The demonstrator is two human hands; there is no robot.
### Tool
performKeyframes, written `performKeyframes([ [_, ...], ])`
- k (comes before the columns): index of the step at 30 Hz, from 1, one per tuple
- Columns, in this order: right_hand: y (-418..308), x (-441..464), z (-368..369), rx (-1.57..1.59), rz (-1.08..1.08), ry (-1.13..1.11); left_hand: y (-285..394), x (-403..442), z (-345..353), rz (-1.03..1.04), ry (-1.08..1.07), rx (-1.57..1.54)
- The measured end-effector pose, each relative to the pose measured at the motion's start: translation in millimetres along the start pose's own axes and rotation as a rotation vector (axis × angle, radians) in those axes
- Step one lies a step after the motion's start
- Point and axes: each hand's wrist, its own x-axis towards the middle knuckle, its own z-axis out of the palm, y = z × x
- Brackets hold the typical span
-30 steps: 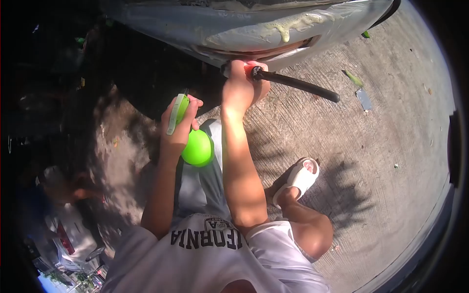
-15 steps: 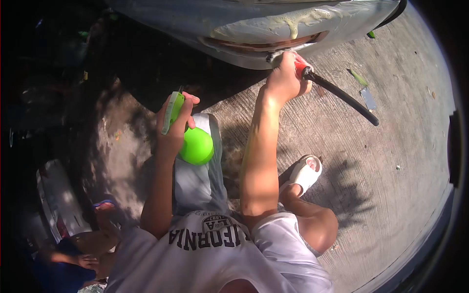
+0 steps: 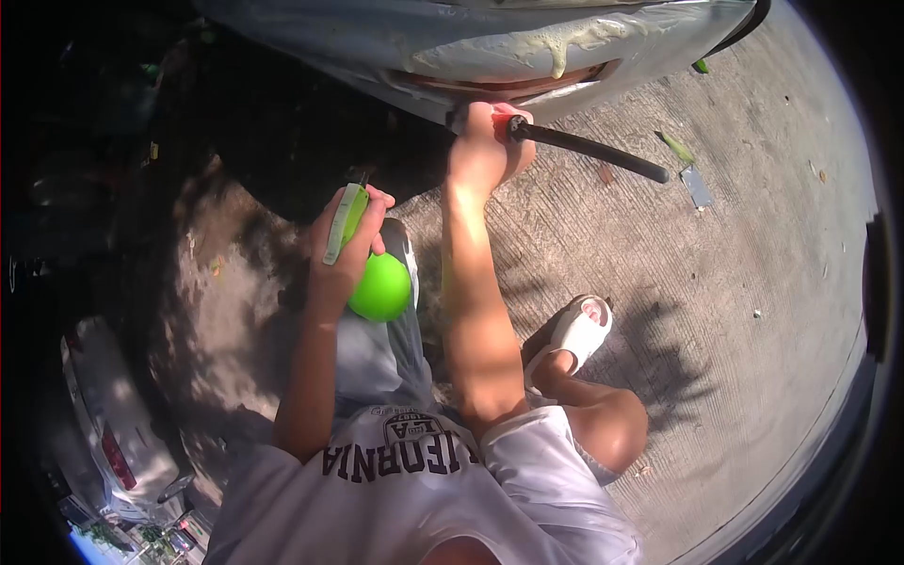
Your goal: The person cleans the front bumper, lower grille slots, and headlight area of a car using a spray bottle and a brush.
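My left hand [image 3: 353, 226] is wrapped round the handle of a green spray bottle [image 3: 381, 287], whose round body hangs below the fingers. Farther up and to the right, my right hand [image 3: 490, 146] is closed round a red and black brush [image 3: 590, 149], its black handle pointing right. The brush's head is mostly hidden at the lower edge of a grey, wet-looking car bumper [image 3: 452, 47]. Pale foam [image 3: 558, 58] drips down the bumper above a reddish-brown strip [image 3: 527, 89].
Rough concrete [image 3: 753, 235] lies under the bumper and to the right, with a green leaf [image 3: 675, 146] and a small grey piece [image 3: 696, 187] on it. My sandalled foot [image 3: 582, 331] stands on the right. Another vehicle [image 3: 118, 414] shows at the lower left.
My right hand moved right along the bumper with the brush, then partly back left. My left hand still holds the bottle. A person seen at the lower left half a second ago is out of sight.
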Motion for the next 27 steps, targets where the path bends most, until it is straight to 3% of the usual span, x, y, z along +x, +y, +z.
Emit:
performKeyframes([
  [1,1.4,-20.0,3.2,-0.099,0.143,-0.192,-2.3,-0.5,1.8,0.020,-0.026,0.005],
  [2,-8.1,-31.5,4.0,-0.070,0.211,-0.243,-4.6,-3.3,2.1,0.015,-0.033,0.009],
  [4,1.8,-25.0,0.8,0.152,0.198,-0.078,-5.2,-0.6,0.9,0.092,-0.068,-0.042],
  [5,0.4,-10.3,-11.6,0.399,0.302,-0.005,-5.2,-0.2,-1.7,0.093,-0.068,-0.039],
  [7,-12.1,32.0,-39.3,0.521,0.298,0.090,-5.7,-1.7,-4.8,0.090,-0.051,-0.027],
  [10,-28.2,92.6,-62.9,0.820,0.250,0.097,-7.5,-3.9,0.1,0.079,-0.055,0.011],
  [13,-10.1,79.6,-43.1,0.385,0.175,0.007,-6.7,-6.6,11.4,0.042,-0.153,0.000],
  [16,9.8,34.4,-31.4,0.059,-0.108,-0.006,-8.2,-6.1,21.0,0.005,-0.195,-0.074],
  [19,1.3,59.1,-40.4,0.128,-0.021,-0.001,-8.4,-7.1,22.3,0.058,-0.212,-0.065],
  [20,3.8,87.0,-40.4,0.295,-0.009,0.036,-8.7,-6.8,21.3,0.118,-0.210,-0.060],
  [22,-10.5,129.9,-42.1,0.216,-0.063,0.023,-9.5,-8.2,20.0,0.118,-0.212,-0.024],
  [24,-13.5,128.0,-38.8,0.142,-0.138,0.010,-8.6,-6.9,23.4,0.131,-0.212,-0.005],
  [25,-13.8,105.5,-37.7,0.249,-0.058,-0.045,-10.5,-6.7,25.9,0.075,-0.216,-0.013],
  [27,-0.9,62.7,-31.1,0.027,-0.238,-0.033,-9.7,-6.7,32.5,-0.005,-0.209,-0.034],
])
